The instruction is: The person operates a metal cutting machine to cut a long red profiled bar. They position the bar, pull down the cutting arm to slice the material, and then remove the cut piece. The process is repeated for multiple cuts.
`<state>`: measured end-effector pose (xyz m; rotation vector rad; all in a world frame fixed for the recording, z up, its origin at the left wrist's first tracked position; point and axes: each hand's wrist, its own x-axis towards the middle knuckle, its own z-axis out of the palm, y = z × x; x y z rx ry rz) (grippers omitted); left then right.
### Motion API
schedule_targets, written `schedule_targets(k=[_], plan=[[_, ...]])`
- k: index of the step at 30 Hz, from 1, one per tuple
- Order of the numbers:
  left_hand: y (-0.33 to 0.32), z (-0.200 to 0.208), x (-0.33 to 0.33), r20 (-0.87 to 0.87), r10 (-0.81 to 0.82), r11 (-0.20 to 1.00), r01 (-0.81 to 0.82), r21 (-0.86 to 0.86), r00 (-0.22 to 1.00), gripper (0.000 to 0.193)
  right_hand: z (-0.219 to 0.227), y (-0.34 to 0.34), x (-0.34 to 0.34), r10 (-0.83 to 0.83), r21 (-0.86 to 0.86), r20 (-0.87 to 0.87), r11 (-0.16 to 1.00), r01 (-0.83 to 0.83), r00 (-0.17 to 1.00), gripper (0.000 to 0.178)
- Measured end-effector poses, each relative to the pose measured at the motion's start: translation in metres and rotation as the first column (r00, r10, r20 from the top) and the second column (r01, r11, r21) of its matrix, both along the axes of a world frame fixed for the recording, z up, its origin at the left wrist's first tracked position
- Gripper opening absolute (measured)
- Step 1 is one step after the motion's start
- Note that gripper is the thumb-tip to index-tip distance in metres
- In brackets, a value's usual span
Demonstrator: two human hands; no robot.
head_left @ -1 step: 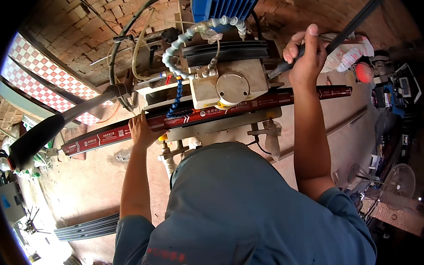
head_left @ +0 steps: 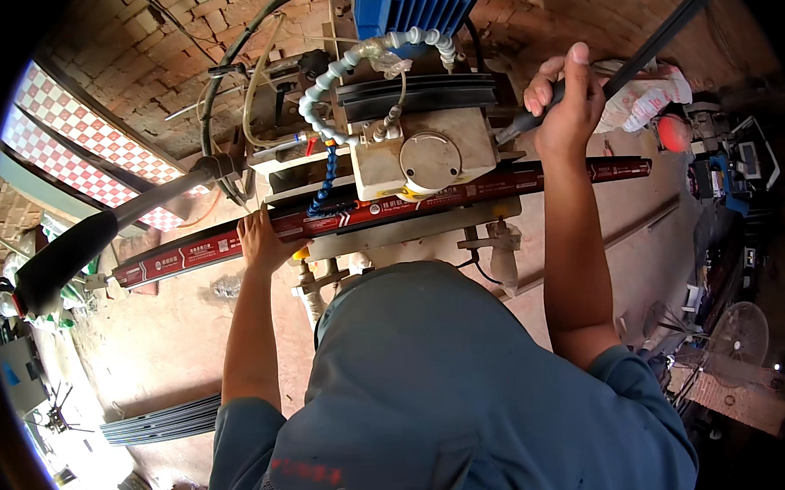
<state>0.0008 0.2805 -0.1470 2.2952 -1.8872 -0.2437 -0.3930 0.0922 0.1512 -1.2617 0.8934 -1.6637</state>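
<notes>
A long dark metal profile (head_left: 197, 254) with red printed film along its face lies crosswise under the pale metal head (head_left: 431, 159) of a machine. My left hand (head_left: 264, 241) grips it left of the head, fingers over its far edge and thumb along the near side. My right hand (head_left: 569, 104) is closed around the black grip of a lever (head_left: 520, 128) at the head's right side, its thumb pointing up. A blue segmented hose (head_left: 330, 170) bends down to the profile beside the head. The tool under the head is hidden.
A finned blue motor (head_left: 420, 8) sits behind the head, with a white segmented hose (head_left: 314, 106) looping beside it. A black-gripped bar (head_left: 74, 255) juts out on the left. Dark profiles (head_left: 162, 421) lie on the floor at lower left. A fan (head_left: 738, 336) stands at right.
</notes>
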Motion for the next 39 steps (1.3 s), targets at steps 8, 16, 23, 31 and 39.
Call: schedule_targets(k=[8,16,23,31,39], plan=[[0.0,-0.006,-0.005,0.014,0.012,1.0,-0.012,-0.015,1.0,0.128,0.003,0.002,0.001,-0.014,0.039,-0.005,0.999,0.015,1.0,0.051],[0.001,-0.008,-0.003,0.006,0.024,1.0,-0.024,-0.02,1.0,0.13,0.005,0.0,0.001,-0.005,0.057,0.004,0.998,0.004,1.0,0.051],[-0.004,-0.001,-0.007,-0.032,0.032,0.999,-0.032,0.03,0.999,0.13,0.004,0.0,-0.003,0.006,0.062,-0.022,0.998,-0.004,1.0,0.052],[-0.002,0.003,-0.007,-0.027,0.064,0.995,-0.062,0.084,0.998,0.132,-0.04,-0.013,-0.06,-0.183,0.009,-0.101,0.983,0.185,0.978,0.059],[-0.014,0.009,-0.018,-0.064,0.031,0.997,-0.027,0.068,0.997,0.132,-0.347,-0.002,-0.268,-0.285,0.61,-0.57,0.482,0.629,0.771,0.036]])
